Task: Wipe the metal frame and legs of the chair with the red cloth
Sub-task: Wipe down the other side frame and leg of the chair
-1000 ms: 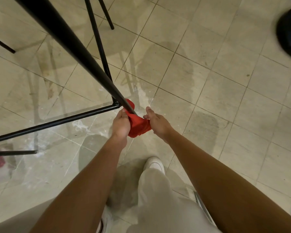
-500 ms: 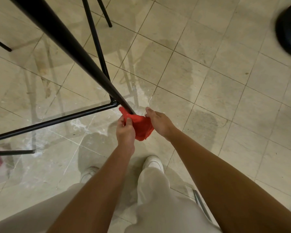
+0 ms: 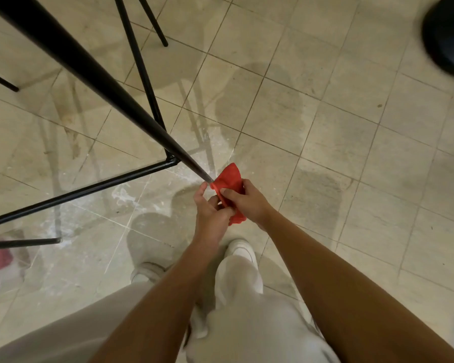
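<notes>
A black metal chair leg (image 3: 95,77) slants down from the upper left to its foot near the middle of the view. Thin black crossbars (image 3: 84,189) join it low down. The red cloth (image 3: 230,179) sits bunched right at the foot of that leg. My right hand (image 3: 247,200) grips the cloth with thumb and fingers. My left hand (image 3: 211,210) pinches the cloth's lower edge, its fingers close beside the leg's tip. Part of the cloth is hidden between the two hands.
Beige tiled floor with wet patches and white smears (image 3: 121,195) lies under the chair. More thin black legs (image 3: 152,22) stand at the top. A dark round base (image 3: 448,35) sits top right. My shoes (image 3: 240,248) stand just below the hands.
Both hands and the cloth have slid down the slanted leg to its foot. The cloth has come off around the leg and is now bunched between the two hands.
</notes>
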`<state>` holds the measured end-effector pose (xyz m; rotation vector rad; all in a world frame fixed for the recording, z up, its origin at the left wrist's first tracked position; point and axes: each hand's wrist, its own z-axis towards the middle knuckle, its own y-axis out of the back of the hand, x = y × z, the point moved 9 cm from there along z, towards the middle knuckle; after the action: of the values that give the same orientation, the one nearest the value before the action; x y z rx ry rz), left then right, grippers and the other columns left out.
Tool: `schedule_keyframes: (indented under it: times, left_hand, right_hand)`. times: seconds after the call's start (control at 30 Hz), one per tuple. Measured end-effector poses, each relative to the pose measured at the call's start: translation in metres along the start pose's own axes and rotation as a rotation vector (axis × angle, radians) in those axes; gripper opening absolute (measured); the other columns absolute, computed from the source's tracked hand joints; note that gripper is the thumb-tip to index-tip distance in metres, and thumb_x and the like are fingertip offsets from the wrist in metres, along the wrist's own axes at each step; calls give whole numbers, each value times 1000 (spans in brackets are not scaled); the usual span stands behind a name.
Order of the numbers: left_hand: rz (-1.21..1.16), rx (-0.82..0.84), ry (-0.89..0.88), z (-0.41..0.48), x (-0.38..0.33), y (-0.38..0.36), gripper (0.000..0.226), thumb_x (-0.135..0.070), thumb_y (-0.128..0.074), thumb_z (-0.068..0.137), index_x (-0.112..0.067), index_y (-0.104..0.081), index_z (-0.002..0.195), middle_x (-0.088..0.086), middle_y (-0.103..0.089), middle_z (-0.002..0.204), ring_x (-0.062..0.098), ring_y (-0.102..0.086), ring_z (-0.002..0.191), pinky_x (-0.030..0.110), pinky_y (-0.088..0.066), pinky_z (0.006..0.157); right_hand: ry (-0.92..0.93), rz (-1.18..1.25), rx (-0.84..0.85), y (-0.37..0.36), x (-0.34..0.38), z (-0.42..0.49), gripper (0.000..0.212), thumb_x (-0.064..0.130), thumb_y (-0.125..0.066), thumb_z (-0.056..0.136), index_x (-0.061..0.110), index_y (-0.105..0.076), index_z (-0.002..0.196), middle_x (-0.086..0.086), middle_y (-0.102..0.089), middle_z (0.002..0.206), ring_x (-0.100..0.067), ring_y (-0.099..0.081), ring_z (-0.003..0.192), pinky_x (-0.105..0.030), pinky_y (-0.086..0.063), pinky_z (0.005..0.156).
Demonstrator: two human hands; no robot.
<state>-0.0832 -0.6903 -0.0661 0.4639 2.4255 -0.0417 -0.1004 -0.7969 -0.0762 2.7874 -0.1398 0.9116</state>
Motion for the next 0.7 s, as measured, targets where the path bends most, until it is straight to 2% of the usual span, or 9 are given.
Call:
schedule_keyframes:
  times: [0.07, 0.13, 0.2, 0.27, 0.37, 0.47, 0.57, 0.63, 0.7]
  left_hand:
    - [-22, 29, 15, 4, -2, 5, 85, 9, -53, 82, -30, -13, 146, 3, -65, 111, 19, -61, 106, 39, -49, 93]
    - [-39, 17, 8, 7, -7, 14, 79, 10, -50, 82, -27, -20, 145, 4, -64, 110, 21, -59, 108, 33, -48, 88]
    - [-87, -59, -16, 9, -14, 27, 63, 6, -49, 85, -23, -33, 139, 0, -65, 104, 15, -59, 102, 25, -46, 80]
    - [-138, -164, -38, 12, -16, 45, 49, 0, -50, 86, -19, -43, 131, 2, -67, 100, 9, -59, 93, 23, -45, 80]
    - [-148, -303, -13, 18, -8, 65, 42, -8, -55, 86, -22, -48, 125, -1, -67, 96, 15, -59, 96, 28, -43, 85]
    - [-193, -377, 26, 26, -3, 74, 46, -10, -58, 83, -21, -50, 127, 4, -63, 109, 21, -57, 101, 30, -43, 82]
    - [-212, -347, 17, 36, -6, 68, 44, -9, -56, 83, -22, -50, 124, 8, -63, 103, 22, -60, 96, 34, -47, 82]
    - [-236, -335, 4, 41, -9, 65, 43, -6, -53, 84, -20, -50, 124, 7, -63, 91, 18, -61, 85, 31, -49, 76]
    - [-251, -336, -11, 45, -13, 64, 41, -4, -50, 85, -19, -51, 123, 7, -63, 88, 16, -60, 80, 27, -47, 69]
  right_hand:
    - [38, 71, 32, -1, 8, 0, 53, 31, -61, 88, 12, -39, 131, -1, -55, 116, -20, -56, 106, -30, -45, 86]
    - [82, 115, 26, -2, 17, 0, 53, 25, -60, 89, 12, -36, 134, 0, -53, 114, -18, -54, 103, -30, -44, 87]
    - [115, 121, -6, -4, 23, 3, 49, 22, -57, 92, 12, -36, 135, -3, -54, 113, -21, -56, 102, -37, -48, 92]
    - [127, 188, -1, -8, 25, 5, 42, 20, -52, 95, 12, -36, 133, -12, -59, 110, -28, -62, 93, -43, -53, 87]
    - [119, 519, 70, -13, 31, 8, 33, 15, -41, 100, 9, -37, 132, -10, -63, 99, -20, -64, 77, -28, -57, 72]
    - [118, 722, 116, -19, 35, 20, 44, 19, -36, 101, 16, -30, 144, 0, -62, 106, -14, -64, 89, -25, -53, 82]
    - [118, 495, 99, -30, 37, 28, 49, 34, -35, 101, 27, -17, 145, -1, -62, 102, -13, -65, 86, -23, -52, 83]
    - [141, 238, 55, -40, 35, 32, 40, 38, -34, 100, 24, -23, 136, -9, -59, 104, -14, -62, 85, -22, -51, 80]
    - [145, 123, 1, -44, 30, 37, 37, 41, -33, 99, 22, -31, 131, -15, -49, 119, -21, -55, 100, -32, -46, 93]
